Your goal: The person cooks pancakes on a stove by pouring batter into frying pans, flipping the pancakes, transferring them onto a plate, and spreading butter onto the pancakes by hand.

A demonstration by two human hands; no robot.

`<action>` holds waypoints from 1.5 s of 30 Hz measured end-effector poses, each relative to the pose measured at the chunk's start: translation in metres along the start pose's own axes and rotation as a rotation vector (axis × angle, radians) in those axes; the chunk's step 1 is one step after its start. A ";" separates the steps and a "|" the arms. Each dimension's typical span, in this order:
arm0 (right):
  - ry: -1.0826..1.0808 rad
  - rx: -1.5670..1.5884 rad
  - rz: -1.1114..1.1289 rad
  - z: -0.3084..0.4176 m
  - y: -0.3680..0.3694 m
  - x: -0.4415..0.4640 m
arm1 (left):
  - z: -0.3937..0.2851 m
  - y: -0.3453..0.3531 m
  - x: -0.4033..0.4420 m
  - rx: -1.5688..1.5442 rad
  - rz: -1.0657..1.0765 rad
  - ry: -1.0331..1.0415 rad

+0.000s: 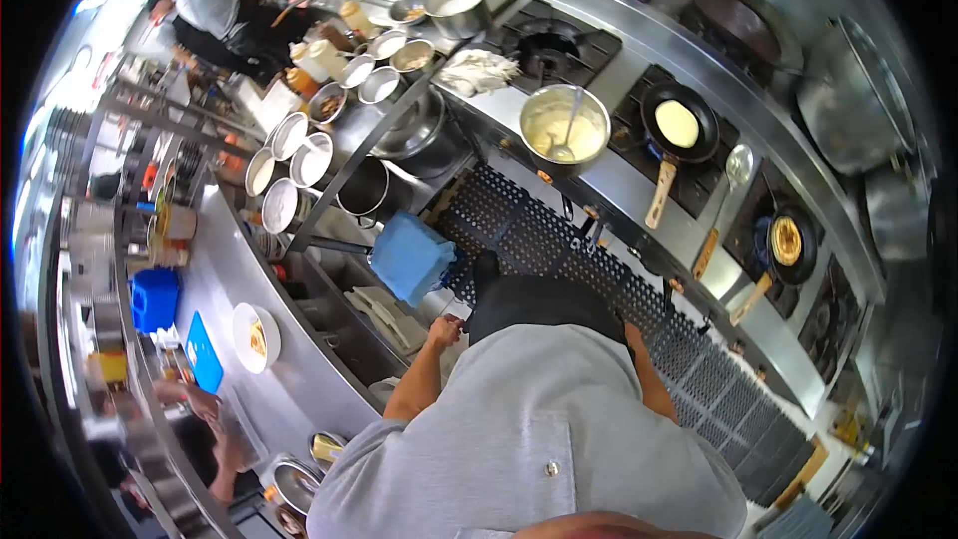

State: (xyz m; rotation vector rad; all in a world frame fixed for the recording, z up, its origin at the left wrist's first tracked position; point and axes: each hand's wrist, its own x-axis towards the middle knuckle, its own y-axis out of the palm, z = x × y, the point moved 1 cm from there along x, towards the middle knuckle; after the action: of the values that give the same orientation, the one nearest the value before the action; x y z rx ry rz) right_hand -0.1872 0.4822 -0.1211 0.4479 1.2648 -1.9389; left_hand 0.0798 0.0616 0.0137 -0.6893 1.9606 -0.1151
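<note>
My left hand (447, 330) hangs beside my left hip, fingers curled; whether anything is inside them cannot be made out. At the other hip, my right hand (633, 338) is mostly hidden by my body. Ahead on the stove, a black frying pan (654, 105) holds a pale round pancake (678, 124). Further right, a second frying pan (810, 237) holds a browned pancake (785, 241). A metal pot (603, 138) of pale batter stands on the stove edge with a ladle (562, 152) in it. Between the pans lies a wooden-handled spoon (738, 166).
A blue cloth-like cover (411, 258) juts out near my left hand. On the left counter are a white bowl (267, 357) with food and a blue board (203, 351). Several metal containers (312, 159) line the station. A black perforated mat (519, 215) covers the floor. Two people work far left.
</note>
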 end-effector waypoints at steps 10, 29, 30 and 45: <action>-0.132 0.079 -0.068 0.014 -0.016 0.004 | 0.033 0.012 -0.003 -0.010 -0.021 -0.017; -0.222 -0.060 -0.049 0.029 -0.028 -0.004 | 0.010 0.017 -0.001 0.079 0.034 -0.012; -0.170 -0.077 -0.041 0.031 -0.029 -0.005 | 0.016 0.015 0.007 0.161 0.047 0.046; -0.155 -0.076 0.036 0.013 -0.050 0.013 | 0.002 0.015 0.024 0.383 -0.194 0.353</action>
State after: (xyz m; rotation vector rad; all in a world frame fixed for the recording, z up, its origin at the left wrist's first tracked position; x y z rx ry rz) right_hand -0.2318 0.4764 -0.0931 0.2742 1.2174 -1.8503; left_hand 0.0675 0.0622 -0.0114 -0.6310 2.1134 -0.7559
